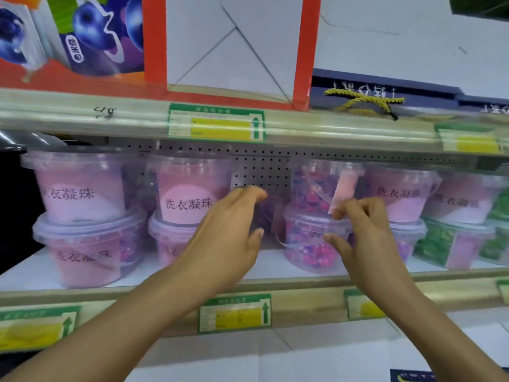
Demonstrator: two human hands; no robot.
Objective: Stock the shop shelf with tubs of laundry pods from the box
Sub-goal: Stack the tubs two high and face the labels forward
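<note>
The tubs of laundry pods stand on the white shelf (275, 264) in stacks of two. Each tub is clear plastic with a clear lid, and most have a pink label with black Chinese writing. The lower middle tub (308, 238) shows purple, blue and pink pods through its wall, and another tub (319, 183) sits on top of it with a thin clear handle hanging down.

The right hand (360, 230) is at the rim of the lower middle tub, fingers curled; whether it grips the tub or only touches it I cannot tell. The left hand (231, 232) is in the gap between two stacks, fingers bent and loose, holding nothing.

At the far right stand tubs with green pods (438, 241). Price tags (235, 312) are on the shelf edges. Above are a red and white carton (231, 48) and a dark blue box (385, 89) with a yellow cord.
</note>
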